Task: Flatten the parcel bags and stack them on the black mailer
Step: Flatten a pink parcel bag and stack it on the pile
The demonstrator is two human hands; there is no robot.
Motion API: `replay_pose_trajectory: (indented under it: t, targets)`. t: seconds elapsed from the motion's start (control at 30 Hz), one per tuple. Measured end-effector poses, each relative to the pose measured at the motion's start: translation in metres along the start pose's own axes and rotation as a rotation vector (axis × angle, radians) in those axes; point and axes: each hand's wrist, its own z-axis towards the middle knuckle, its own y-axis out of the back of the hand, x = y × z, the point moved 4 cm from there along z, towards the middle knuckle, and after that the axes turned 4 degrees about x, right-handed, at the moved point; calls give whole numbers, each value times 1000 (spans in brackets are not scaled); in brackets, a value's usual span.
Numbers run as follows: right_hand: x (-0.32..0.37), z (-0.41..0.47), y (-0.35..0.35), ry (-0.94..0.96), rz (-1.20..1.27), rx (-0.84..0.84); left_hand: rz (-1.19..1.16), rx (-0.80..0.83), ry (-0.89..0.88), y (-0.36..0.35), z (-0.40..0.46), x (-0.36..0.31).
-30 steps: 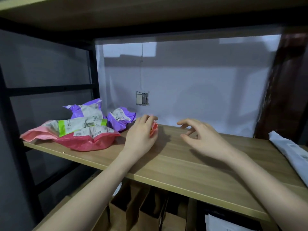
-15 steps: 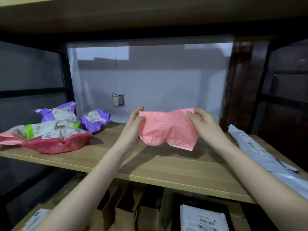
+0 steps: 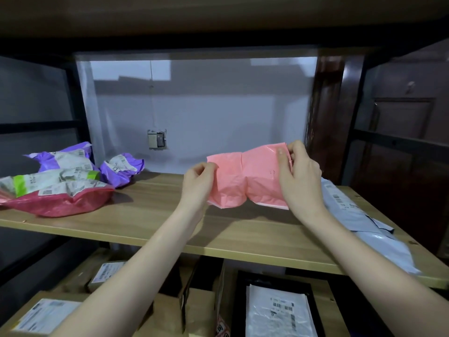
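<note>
Above the wooden shelf (image 3: 155,215), a pink parcel bag (image 3: 245,177) is held in the air between two hands, clear of the board. Its left edge is pinched by the left hand (image 3: 198,184), thumb and curled fingers closed on the plastic, while its upper right corner is gripped by the right hand (image 3: 300,172), whose thumb is laid across the front of the bag. The bag is spread sideways but is creased down the middle and puffed along its lower edge. At the shelf's left end, a heap of crumpled bags is seen: a red bag (image 3: 60,203) with white labels, and two purple bags (image 3: 121,167) behind it. At the right end, a grey mailer (image 3: 359,215) is laid flat on the board, partly hidden by the right forearm. On the level below, a black mailer (image 3: 313,310) bearing a white label is seen among brown cardboard boxes (image 3: 170,310).
</note>
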Motion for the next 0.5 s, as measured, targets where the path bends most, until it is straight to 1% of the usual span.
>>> replay_pose_trajectory:
  t: [0.13, 0.23, 0.3, 0.37, 0.43, 0.5]
  targets:
    - [1, 2, 6, 2, -37, -18, 56, -122, -132, 3, 2, -1]
    - [-1, 4, 7, -9, -36, -1, 209, -198, -300, 5, -4, -6]
    - [-3, 4, 6, -16, -21, 9, 324, -205, -423, 6, -7, -9]
    - [-6, 3, 6, -24, -19, 23, 446, -178, -516, 7, -7, -9]
    - [-10, 2, 4, -38, -59, 51, 587, -190, -551, 8, -7, -7]
    - [-15, 1, 2, -64, -104, 91, 694, -224, -543, 9, -7, -6]
